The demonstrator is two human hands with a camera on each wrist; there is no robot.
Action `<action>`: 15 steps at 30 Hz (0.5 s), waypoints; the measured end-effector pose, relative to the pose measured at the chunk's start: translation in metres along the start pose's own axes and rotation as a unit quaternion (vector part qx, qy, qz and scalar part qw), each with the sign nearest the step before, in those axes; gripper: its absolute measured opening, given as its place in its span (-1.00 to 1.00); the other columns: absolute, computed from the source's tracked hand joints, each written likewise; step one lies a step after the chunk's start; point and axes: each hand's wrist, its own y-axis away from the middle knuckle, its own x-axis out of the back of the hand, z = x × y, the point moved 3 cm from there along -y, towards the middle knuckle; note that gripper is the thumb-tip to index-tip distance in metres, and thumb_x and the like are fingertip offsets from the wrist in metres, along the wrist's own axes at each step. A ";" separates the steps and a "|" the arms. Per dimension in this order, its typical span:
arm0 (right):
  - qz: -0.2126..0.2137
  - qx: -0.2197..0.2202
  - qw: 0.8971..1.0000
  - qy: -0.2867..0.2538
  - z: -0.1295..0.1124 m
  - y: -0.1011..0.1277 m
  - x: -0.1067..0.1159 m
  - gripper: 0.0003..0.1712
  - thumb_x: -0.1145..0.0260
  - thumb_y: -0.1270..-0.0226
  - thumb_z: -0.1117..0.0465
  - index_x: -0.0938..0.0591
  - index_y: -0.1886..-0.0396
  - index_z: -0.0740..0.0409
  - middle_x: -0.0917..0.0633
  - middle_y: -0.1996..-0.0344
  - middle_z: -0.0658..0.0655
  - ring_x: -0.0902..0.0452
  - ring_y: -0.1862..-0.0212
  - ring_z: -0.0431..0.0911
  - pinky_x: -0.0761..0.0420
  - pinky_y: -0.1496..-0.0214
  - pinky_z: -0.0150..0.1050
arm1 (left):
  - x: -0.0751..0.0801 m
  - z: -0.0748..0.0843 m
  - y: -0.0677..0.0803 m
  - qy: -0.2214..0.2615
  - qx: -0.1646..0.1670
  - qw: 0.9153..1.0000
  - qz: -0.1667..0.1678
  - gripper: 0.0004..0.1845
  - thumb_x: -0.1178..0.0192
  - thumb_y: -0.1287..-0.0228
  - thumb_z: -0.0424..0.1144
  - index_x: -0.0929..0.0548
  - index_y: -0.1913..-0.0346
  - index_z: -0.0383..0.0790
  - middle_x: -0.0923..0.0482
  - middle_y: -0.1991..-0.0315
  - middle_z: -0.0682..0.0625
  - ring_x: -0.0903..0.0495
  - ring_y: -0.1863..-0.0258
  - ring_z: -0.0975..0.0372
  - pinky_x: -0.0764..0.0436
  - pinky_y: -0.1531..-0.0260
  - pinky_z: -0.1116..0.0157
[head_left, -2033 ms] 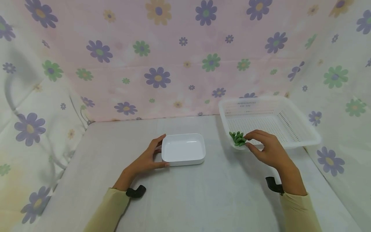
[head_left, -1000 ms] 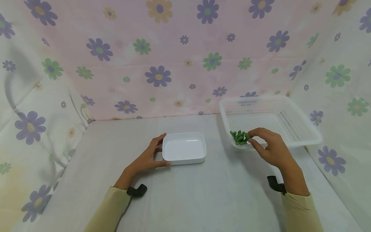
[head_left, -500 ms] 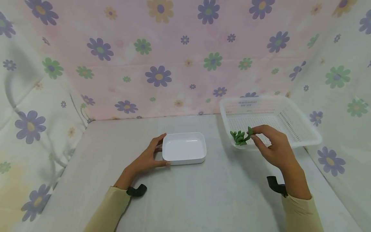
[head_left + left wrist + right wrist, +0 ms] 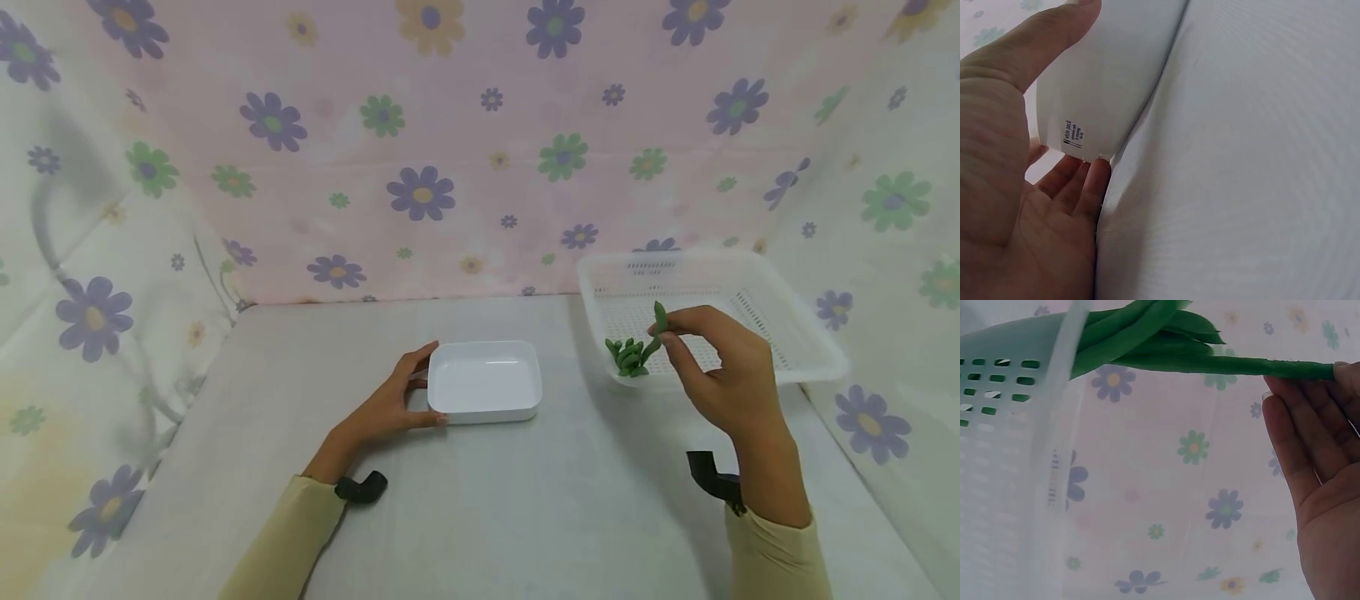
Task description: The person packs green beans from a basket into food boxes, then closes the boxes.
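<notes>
Since the earlier head views, the right hand (image 4: 723, 371) has risen from the near rim of the white perforated basket (image 4: 817, 362), and the green bean pod (image 4: 657, 327) pinched in its grip now stands tilted above the pile of bean pods (image 4: 628, 357) instead of lying among them; the left hand (image 4: 390, 404) and the white rectangular dish (image 4: 485, 380) have kept their places. Taking the dish as landmark: the left hand rests against its left side, thumb along the near wall and fingers at the far left corner, the grip loose rather than clenched, fingers nearly straight. In the left wrist view the left hand (image 4: 1016, 187) lies flat beside the dish (image 4: 1110, 75), whose wall bears a small printed label, with the grey tabletop (image 4: 1241, 175) beneath. To the right of the dish, well apart from it, sits the basket, its near left corner holding the pile of pods. The right hand hovers over that corner, thumb and forefinger closed on one end of the single pod. In the right wrist view the pod (image 4: 1229, 365) runs level from the fingertips (image 4: 1341, 370) towards the other pods (image 4: 1141, 328) at the basket (image 4: 1010, 425) rim; whether it touches them cannot be told. Flowered cloth (image 4: 420, 150) stands behind the dish and at both sides.
</notes>
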 end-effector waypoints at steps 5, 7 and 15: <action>0.037 0.003 0.999 -0.022 -0.019 -0.013 0.002 -0.64 -0.33 -0.58 0.16 -0.74 0.24 0.46 -0.77 0.36 0.28 -0.67 0.07 -0.41 -0.58 -0.12 -0.52 | 0.000 0.002 -0.001 -0.005 0.003 1.000 0.000 0.31 -0.67 -0.12 -0.11 0.09 -0.74 0.19 -0.11 -0.62 -0.04 -0.27 -0.56 0.08 -0.48 -0.45 0.01; 0.046 0.009 0.998 -0.032 -0.026 -0.017 0.001 -0.62 -0.34 -0.57 0.16 -0.73 0.26 0.47 -0.76 0.38 0.29 -0.67 0.09 -0.40 -0.59 -0.11 -0.51 | 0.001 0.002 0.000 -0.007 0.001 1.000 0.002 0.31 -0.67 -0.13 -0.13 0.08 -0.74 0.16 -0.11 -0.62 -0.07 -0.26 -0.56 0.05 -0.48 -0.45 0.00; 0.050 0.018 0.996 -0.072 -0.037 -0.030 -0.013 -0.68 -0.34 -0.51 0.22 -0.72 0.27 0.48 -0.76 0.39 0.28 -0.66 0.18 -0.28 -0.61 -0.06 -0.47 | 0.001 0.000 0.000 -0.001 -0.005 1.000 0.002 0.30 -0.67 -0.13 -0.18 0.07 -0.75 -0.04 -0.13 -0.60 -0.13 -0.25 -0.56 -0.02 -0.45 -0.46 -0.05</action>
